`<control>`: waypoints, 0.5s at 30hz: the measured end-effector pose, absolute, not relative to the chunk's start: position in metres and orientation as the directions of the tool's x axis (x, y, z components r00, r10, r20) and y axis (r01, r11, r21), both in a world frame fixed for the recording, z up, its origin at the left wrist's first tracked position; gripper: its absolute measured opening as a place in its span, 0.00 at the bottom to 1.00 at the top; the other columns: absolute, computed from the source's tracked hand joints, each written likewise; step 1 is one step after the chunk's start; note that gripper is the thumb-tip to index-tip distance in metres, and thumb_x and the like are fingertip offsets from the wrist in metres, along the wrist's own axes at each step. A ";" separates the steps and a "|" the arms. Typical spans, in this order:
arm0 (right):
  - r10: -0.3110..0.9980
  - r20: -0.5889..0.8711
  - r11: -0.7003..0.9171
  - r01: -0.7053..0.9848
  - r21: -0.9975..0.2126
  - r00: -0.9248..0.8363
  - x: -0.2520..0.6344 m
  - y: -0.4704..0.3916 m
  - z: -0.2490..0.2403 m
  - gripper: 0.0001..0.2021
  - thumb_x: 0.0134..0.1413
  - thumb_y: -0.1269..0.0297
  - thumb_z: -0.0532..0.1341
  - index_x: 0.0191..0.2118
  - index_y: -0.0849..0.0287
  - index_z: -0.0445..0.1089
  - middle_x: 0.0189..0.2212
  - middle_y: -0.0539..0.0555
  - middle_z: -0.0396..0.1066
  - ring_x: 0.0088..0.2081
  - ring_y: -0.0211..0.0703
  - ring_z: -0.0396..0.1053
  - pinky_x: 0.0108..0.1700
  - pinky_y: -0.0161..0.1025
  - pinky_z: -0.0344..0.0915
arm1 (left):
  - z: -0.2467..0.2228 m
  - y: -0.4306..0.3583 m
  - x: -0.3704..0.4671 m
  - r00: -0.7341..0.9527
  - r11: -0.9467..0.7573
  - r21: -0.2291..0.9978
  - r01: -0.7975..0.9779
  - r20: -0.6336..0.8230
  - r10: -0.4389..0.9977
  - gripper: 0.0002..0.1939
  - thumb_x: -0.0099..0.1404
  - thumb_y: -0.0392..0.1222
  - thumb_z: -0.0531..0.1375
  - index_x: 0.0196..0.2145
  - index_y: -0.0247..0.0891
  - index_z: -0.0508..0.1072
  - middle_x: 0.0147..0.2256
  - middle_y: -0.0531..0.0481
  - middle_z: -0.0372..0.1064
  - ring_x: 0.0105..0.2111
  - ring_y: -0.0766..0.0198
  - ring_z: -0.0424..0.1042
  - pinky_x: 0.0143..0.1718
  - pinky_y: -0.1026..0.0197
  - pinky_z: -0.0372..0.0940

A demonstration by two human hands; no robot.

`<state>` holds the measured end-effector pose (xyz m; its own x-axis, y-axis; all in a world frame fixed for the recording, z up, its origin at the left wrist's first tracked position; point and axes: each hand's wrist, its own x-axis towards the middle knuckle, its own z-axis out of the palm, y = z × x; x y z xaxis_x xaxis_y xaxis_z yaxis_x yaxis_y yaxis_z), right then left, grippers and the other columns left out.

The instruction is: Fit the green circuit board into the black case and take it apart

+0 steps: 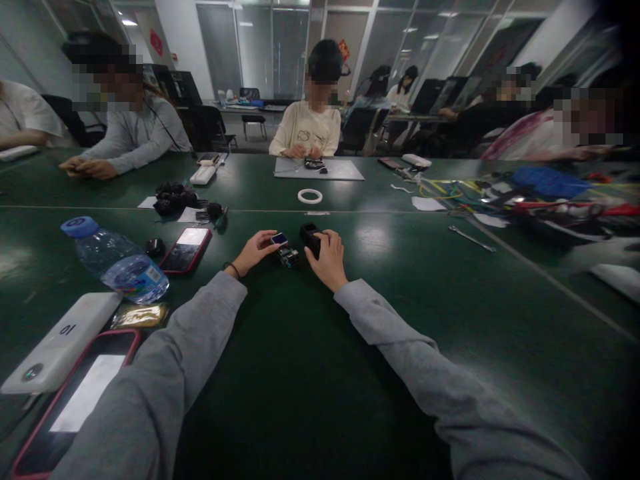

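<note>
Over the green tabletop, my left hand (256,252) pinches a small display module (280,239) by its edge, its dark bluish screen tilted up. Just below that screen sits a small circuit board (289,257) with components on it; whether the two are joined I cannot tell. My right hand (327,257) grips a black box-like case (311,235), with fingers along its right side and the thumb at its near side. The case's upper end shows a dark opening or recess. A narrow gap separates the circuit board from the case.
A white tape roll (310,196) lies beyond my hands. To the left are a water bottle (120,263), a phone (187,250), a white power bank (63,343) and black parts (175,199). A wrench (471,239) and tangled cables (480,197) lie right. A person (310,127) works opposite.
</note>
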<state>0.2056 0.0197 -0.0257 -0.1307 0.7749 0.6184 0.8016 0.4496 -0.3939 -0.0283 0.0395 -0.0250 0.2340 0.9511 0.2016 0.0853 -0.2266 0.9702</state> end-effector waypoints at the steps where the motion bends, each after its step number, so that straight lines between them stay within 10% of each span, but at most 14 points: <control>1: 0.778 0.614 0.454 0.797 -0.399 -0.136 0.206 0.021 -0.027 0.20 0.56 0.60 0.56 0.53 0.61 0.57 0.51 0.64 0.52 0.55 0.59 0.52 0.52 0.57 0.58 | -0.025 0.040 -0.028 0.235 -0.227 0.969 0.095 0.200 0.951 0.26 0.57 0.45 0.63 0.52 0.36 0.63 0.53 0.40 0.66 0.52 0.57 0.66 0.57 0.47 0.57; 15: 0.799 0.601 0.457 0.650 -0.607 -0.001 0.216 0.035 -0.036 0.15 0.55 0.60 0.57 0.47 0.62 0.63 0.45 0.62 0.60 0.47 0.50 0.63 0.50 0.49 0.64 | -0.028 0.043 -0.030 0.206 -0.226 0.973 0.050 0.211 0.956 0.25 0.58 0.45 0.61 0.52 0.35 0.64 0.53 0.39 0.65 0.55 0.57 0.63 0.58 0.49 0.56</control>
